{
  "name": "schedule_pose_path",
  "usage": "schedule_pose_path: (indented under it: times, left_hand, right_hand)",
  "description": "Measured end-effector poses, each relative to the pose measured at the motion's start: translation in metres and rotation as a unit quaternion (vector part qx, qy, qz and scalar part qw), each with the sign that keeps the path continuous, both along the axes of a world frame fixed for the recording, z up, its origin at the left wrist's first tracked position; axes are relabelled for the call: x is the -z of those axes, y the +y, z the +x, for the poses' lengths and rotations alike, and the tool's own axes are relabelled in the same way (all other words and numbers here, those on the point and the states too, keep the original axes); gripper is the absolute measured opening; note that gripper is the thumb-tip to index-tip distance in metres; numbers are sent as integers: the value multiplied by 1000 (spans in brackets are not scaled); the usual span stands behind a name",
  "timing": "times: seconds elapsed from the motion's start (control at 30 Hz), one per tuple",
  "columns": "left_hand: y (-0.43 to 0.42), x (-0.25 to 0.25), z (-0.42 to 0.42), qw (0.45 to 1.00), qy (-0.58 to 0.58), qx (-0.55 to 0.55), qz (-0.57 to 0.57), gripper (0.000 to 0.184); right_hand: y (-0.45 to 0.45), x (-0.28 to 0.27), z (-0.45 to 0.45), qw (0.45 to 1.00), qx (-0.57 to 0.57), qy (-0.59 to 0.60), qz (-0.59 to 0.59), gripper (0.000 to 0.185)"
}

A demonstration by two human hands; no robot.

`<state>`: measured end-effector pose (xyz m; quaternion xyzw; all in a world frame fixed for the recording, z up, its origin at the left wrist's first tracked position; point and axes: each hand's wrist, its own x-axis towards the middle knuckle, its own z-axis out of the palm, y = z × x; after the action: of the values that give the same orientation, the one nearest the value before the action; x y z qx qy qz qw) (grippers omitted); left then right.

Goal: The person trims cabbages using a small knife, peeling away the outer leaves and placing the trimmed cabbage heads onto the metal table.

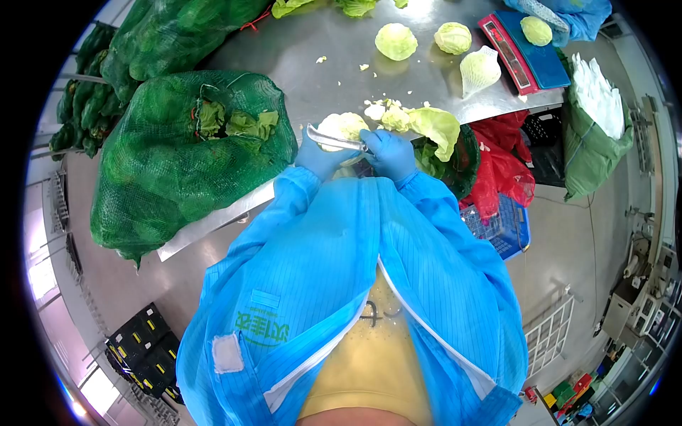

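My left hand (321, 157), in a blue glove, is closed round the near side of a pale cabbage (344, 126) at the table's front edge. Gripped in my gloved right hand (391, 153) is the handle of a knife (334, 140), its curved metal blade lying across the cabbage towards my left hand. Cut scraps (387, 112) and a loose leaf (439, 129) lie just right of the cabbage. Farther back stand two whole cabbages, one (396, 42) beside the other (452, 38), and one in a white net (480, 71).
Green net sacks (192, 160) of cabbages fill the left. At the right are a scale (533, 57) with a cabbage, a co-worker's blue sleeve (586, 15), red bags (497, 156), a blue basket (508, 226) and a green sack (597, 153). Dark crates (145, 348) stand lower left.
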<state>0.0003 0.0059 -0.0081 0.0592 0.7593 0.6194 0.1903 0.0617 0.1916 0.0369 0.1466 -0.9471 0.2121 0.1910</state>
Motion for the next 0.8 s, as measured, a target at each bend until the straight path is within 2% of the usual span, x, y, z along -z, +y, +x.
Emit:
schedule_pose_path:
  times: [0.07, 0.13, 0.2, 0.23, 0.3, 0.33, 0.37, 0.47, 0.5, 0.57, 0.6, 0.67, 0.73, 0.8]
  left_hand:
    - [5, -29, 1, 996, 4, 56, -66, 95]
    - [2, -31, 3, 994, 31, 38, -97, 94]
    - [2, -39, 8, 990, 57, 21, -130, 94]
    - [5, -50, 9, 984, 51, 13, -167, 94]
    - [8, -64, 10, 978, 43, 5, -205, 94]
    - [8, -68, 11, 976, 41, 15, -214, 94]
    - [8, -70, 10, 974, 41, 25, -222, 94]
    - [8, -73, 10, 978, -1, 25, -206, 94]
    - [8, -71, 10, 978, -1, 26, -206, 94]
    - [7, -67, 8, 979, 4, 42, -201, 93]
    - [6, -66, 8, 978, 4, 40, -203, 93]
    - [8, -65, 7, 986, 2, 49, -160, 94]
    - [7, -69, 8, 982, -8, 50, -181, 95]
    - [9, -67, 7, 979, -17, 47, -199, 96]
  right_hand:
    - [1, -5, 2, 999, 3, 20, -29, 26]
    - [2, -8, 3, 998, 3, 39, -58, 23]
    - [1, -9, 5, 968, 60, -15, -244, 22]
    - [3, -11, 4, 968, 61, -15, -244, 22]
    - [12, -15, -1, 881, 227, -152, -386, 24]
    - [20, -17, -3, 911, 205, -129, -333, 36]
    - [19, -19, -3, 911, 206, -129, -333, 36]
    - [17, -18, -4, 958, 63, -177, -218, 54]
    - [17, -13, -6, 958, 65, -177, -218, 54]
    - [18, 1, -12, 970, -6, -188, -156, 46]
    - [19, 6, -15, 988, -39, -124, -80, 36]
    - [18, 16, -16, 990, -55, -104, -79, 31]
    - [15, 14, -13, 991, -68, -88, -75, 26]
    - [8, 13, -13, 945, 86, -81, -304, 21]
